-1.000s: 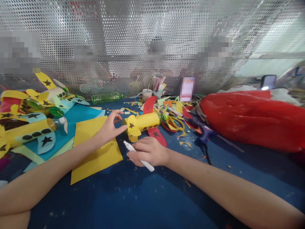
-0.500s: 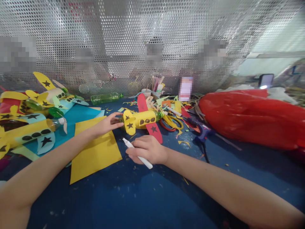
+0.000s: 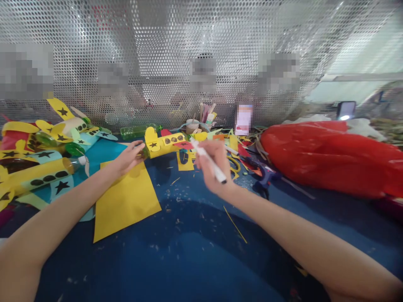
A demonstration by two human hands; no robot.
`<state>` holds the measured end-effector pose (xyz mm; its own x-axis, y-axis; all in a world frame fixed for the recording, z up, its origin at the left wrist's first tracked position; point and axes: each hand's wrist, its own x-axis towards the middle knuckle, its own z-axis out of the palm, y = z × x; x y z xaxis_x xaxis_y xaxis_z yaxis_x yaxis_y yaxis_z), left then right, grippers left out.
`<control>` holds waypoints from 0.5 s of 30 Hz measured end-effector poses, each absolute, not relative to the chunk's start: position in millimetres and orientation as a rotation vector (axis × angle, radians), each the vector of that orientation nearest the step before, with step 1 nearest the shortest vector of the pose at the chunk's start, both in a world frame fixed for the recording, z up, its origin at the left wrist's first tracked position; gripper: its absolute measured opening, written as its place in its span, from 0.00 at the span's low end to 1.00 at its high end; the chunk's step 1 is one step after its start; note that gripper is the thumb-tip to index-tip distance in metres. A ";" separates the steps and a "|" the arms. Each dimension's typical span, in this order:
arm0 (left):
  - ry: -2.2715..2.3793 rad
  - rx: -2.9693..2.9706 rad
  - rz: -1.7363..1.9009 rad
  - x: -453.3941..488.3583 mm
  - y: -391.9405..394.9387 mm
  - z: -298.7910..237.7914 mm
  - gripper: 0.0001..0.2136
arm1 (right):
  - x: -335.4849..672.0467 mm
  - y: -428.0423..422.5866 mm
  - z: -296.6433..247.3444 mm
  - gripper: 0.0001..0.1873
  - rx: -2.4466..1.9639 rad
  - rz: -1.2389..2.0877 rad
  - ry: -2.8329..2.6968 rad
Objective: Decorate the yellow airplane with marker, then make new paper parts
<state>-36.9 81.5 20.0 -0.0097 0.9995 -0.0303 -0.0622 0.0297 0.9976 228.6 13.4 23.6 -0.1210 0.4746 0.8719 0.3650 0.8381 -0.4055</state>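
A toy airplane (image 3: 160,146), made of a plastic bottle wrapped in yellow paper with black window dots and stars, is level in front of me. My left hand (image 3: 129,157) is closed round the bottle end at its tail. In my right hand (image 3: 214,163) is a white marker (image 3: 211,165), its black end toward me and its other end near the plane's nose and red wing. That hand hides part of the nose. Below my left hand lies a yellow paper sheet (image 3: 126,205).
Other bottle airplanes (image 3: 47,178) crowd the left over blue paper (image 3: 105,155). Behind are a green bottle (image 3: 135,131), a cup of sticks (image 3: 192,124) and a phone (image 3: 244,119). A glue gun (image 3: 267,176), yellow-handled scissors (image 3: 234,167) and a red plastic bag (image 3: 317,157) lie right.
My left hand has drawn the plane leftward and rolled it, so its red wings show less. My right hand has moved up and right with the marker, beside the nose.
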 end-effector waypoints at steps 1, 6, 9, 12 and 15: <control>1.194 1.133 1.252 -38.3 83.3 18.9 0.08 | 234.9 20.9 29.6 0.12 -0.722 0.169 -1.632; 1.226 1.149 1.290 -46.3 91.1 14.0 0.07 | 276.8 66.7 47.6 0.03 -0.942 0.346 -1.322; 1.270 1.179 1.289 -49.2 92.5 13.2 0.09 | 301.6 88.7 45.9 0.06 -1.129 0.533 -1.194; 1.329 1.216 1.295 -49.5 89.8 14.4 0.11 | 323.2 102.1 38.1 0.06 -1.226 0.609 -1.156; 1.436 1.340 1.279 -48.7 85.1 16.1 0.14 | 342.4 109.4 28.2 0.07 -1.338 0.514 -1.241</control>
<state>-48.7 85.1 16.1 -0.1434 0.9855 0.0910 0.2043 -0.0605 0.9770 342.4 109.4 28.2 0.3381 0.8662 0.3678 0.3527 0.2457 -0.9029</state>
